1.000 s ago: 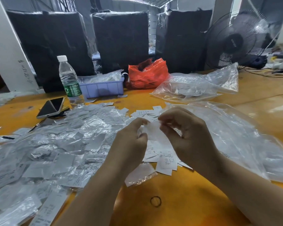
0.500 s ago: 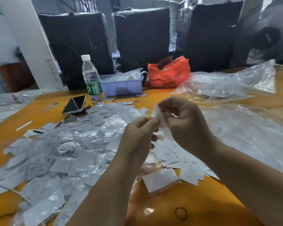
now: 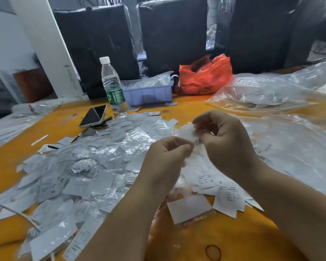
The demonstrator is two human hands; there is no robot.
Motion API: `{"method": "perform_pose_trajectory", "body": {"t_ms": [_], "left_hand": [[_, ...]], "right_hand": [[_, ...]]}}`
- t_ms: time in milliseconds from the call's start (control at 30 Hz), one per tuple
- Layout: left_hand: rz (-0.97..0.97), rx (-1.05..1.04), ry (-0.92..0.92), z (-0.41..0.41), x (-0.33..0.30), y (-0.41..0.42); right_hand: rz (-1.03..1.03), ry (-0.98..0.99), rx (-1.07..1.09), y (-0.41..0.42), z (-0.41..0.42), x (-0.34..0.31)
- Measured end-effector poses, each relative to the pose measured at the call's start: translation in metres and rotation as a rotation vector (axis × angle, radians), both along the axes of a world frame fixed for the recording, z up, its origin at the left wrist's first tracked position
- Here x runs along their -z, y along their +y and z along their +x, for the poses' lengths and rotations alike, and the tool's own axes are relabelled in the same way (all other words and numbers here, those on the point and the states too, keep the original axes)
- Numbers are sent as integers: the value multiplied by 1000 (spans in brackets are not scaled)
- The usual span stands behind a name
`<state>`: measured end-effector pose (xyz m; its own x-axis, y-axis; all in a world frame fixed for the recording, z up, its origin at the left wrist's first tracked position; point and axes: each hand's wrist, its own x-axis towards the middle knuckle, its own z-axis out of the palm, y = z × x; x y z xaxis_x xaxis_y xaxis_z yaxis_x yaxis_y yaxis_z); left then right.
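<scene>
Both hands meet above the yellow table (image 3: 186, 240), sharing one small white label in a clear sleeve (image 3: 186, 133). My left hand (image 3: 166, 162) pinches its lower edge with curled fingers. My right hand (image 3: 226, 142) pinches its upper right part between thumb and fingertips. A wide heap of bagged labels (image 3: 79, 174) spreads to the left. A small pile of bare printed labels (image 3: 220, 191) lies under my right wrist. One bagged label (image 3: 190, 208) rests alone near the front.
A water bottle (image 3: 112, 85), a phone (image 3: 93, 116) and a lilac tray (image 3: 149, 93) stand at the back. A red bag (image 3: 205, 76) sits beside the tray. Large clear bags (image 3: 271, 93) cover the right side. A rubber band (image 3: 213, 252) lies near the front edge.
The view has swung left, so the fan has left the picture. Both hands stay together on the label and have shifted slightly while working it.
</scene>
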<state>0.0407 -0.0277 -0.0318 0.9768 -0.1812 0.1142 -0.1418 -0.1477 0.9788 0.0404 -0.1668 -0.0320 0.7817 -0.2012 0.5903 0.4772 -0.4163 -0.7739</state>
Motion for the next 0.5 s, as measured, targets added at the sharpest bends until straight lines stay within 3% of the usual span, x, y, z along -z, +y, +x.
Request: {"method": "perform_pose_trajectory", "body": {"t_ms": [267, 500], "left_hand": [[77, -33, -67, 0, 6, 4], [95, -9, -27, -2, 7, 4]], "right_hand": [[202, 131, -86, -1, -5, -1], [57, 141, 71, -6, -4, 2]]}}
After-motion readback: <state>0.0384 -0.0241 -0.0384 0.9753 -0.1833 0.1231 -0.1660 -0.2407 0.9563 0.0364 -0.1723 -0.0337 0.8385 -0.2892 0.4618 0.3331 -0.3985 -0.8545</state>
